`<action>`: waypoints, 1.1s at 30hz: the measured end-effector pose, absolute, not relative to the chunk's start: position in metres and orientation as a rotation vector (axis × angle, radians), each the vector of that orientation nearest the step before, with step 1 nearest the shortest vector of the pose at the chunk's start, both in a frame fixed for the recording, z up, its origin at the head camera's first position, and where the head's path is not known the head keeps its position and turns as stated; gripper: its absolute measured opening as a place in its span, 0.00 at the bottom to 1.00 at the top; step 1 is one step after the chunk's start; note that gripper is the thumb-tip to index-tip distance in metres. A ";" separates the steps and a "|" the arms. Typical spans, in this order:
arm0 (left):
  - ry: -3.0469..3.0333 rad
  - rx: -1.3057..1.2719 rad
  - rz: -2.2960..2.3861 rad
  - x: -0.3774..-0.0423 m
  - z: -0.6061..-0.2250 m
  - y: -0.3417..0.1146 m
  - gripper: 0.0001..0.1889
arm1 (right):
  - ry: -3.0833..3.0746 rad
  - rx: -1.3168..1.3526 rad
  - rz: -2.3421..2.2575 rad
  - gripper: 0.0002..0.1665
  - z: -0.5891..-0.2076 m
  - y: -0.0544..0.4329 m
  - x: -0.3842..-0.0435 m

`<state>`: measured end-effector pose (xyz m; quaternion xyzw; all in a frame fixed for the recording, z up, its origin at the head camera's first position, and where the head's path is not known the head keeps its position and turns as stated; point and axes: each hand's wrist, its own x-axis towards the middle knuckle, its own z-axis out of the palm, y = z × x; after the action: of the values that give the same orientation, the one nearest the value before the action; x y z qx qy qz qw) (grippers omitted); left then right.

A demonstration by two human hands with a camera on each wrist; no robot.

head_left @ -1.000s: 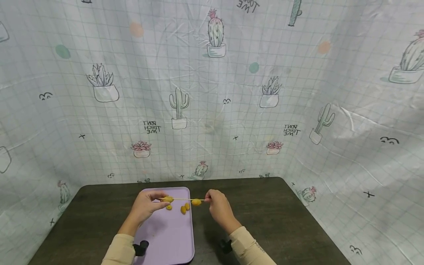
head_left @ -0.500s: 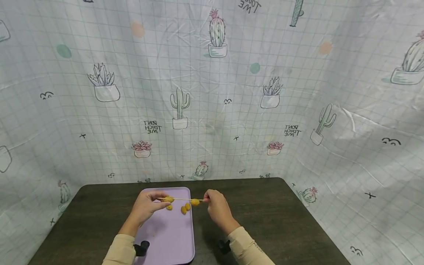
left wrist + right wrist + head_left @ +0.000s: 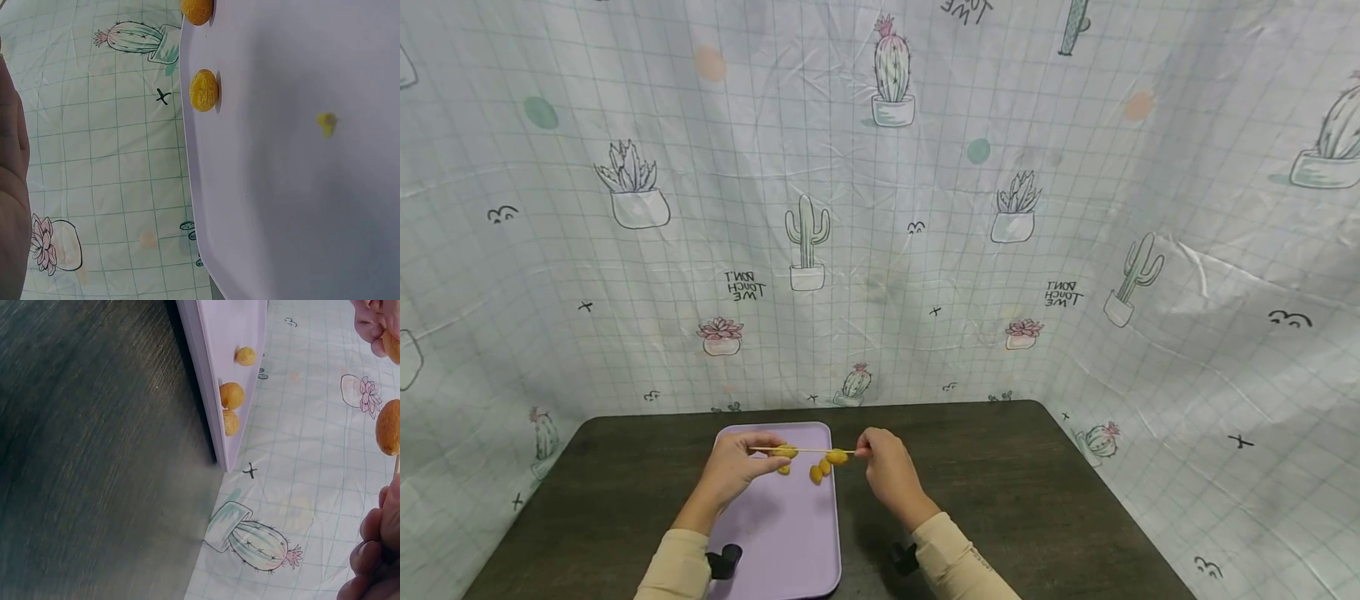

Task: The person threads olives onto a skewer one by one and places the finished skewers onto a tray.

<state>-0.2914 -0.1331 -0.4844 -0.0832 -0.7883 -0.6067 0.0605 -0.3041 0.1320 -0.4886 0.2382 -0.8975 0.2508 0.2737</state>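
Note:
In the head view a thin wooden skewer stretches between both hands, above the far end of a lilac tray (image 3: pixel 775 542). My left hand (image 3: pixel 735 461) pinches a golden-yellow oval food piece (image 3: pixel 787 451) between thumb and fingers, and the skewer's end (image 3: pixel 758 448) sticks out to its left. My right hand (image 3: pixel 891 475) grips the skewer's other end with curled fingers. Close to those fingers a second golden piece (image 3: pixel 389 427) sits on the skewer, its browned surface showing in the right wrist view. Only the edge of my left hand shows in the left wrist view.
Three more golden pieces lie near the tray's far right corner, among them one piece (image 3: pixel 232 395) against its side wall. A small yellow crumb (image 3: pixel 327 123) is on the tray floor. The dark wooden table (image 3: pixel 1000 500) meets a cactus-print curtain (image 3: pixel 880 250) at the back.
My right hand has shifted slightly left with the skewer and its piece. More of the skewer now shows left of the piece in my left hand, which has moved slightly right.

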 end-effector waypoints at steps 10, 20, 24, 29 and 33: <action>-2.397 -0.242 -1.814 -0.293 -0.486 -0.130 0.12 | -2.417 0.637 0.683 0.12 -0.487 0.131 -0.303; -2.349 -0.234 -1.903 -0.292 -0.488 -0.127 0.13 | -2.473 0.612 0.741 0.12 -0.485 0.130 -0.302; -2.333 -0.240 -1.932 -0.291 -0.489 -0.127 0.14 | -2.485 0.611 0.767 0.11 -0.486 0.129 -0.302; -2.309 -0.257 -1.981 -0.290 -0.490 -0.127 0.14 | -2.480 0.614 0.770 0.11 -0.487 0.128 -0.300; -2.296 -0.271 -2.007 -0.290 -0.491 -0.126 0.14 | -2.480 0.615 0.755 0.10 -0.485 0.127 -0.299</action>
<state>-0.2899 -0.1264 -0.4906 -0.0883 -0.7494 -0.6550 0.0402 -0.2987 0.1275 -0.4849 0.2243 -0.9044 0.2753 0.2365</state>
